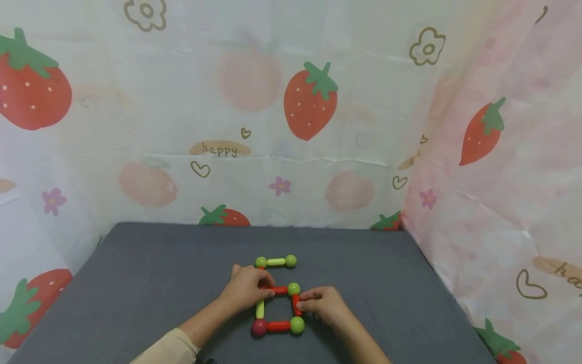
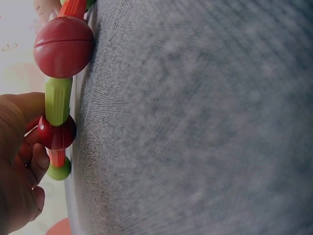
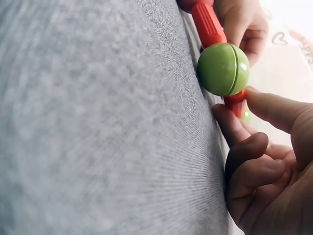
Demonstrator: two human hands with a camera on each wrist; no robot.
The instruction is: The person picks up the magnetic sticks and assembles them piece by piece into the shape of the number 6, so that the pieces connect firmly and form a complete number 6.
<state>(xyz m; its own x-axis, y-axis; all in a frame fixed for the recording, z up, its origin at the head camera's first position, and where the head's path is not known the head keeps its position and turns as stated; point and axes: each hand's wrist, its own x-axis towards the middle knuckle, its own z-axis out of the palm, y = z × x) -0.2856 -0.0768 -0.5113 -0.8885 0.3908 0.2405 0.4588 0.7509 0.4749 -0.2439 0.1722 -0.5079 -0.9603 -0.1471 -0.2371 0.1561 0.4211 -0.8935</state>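
Toy rods and balls lie joined on the grey table in a square with an arm going up from its left side. My left hand (image 1: 247,285) covers the square's upper left corner, its fingers around a dark red ball (image 2: 57,132) there. Its thumb touches the middle red rod (image 1: 281,290). With thumb and fingers, my right hand (image 1: 325,303) pinches the right-side red rod (image 1: 296,305) between two green balls, the lower one (image 1: 297,325) nearer me. A larger dark red ball (image 1: 258,327), a bottom red rod (image 1: 278,326) and a yellow-green rod (image 1: 260,310) form the other sides.
Beyond the left hand, a yellow-green rod (image 1: 276,262) joins two green balls, the right one (image 1: 291,261) at a free end. Strawberry-printed cloth (image 1: 273,192) hangs behind the grey table (image 1: 182,253) and along its sides. A small dark object (image 1: 210,361) shows at the bottom edge.
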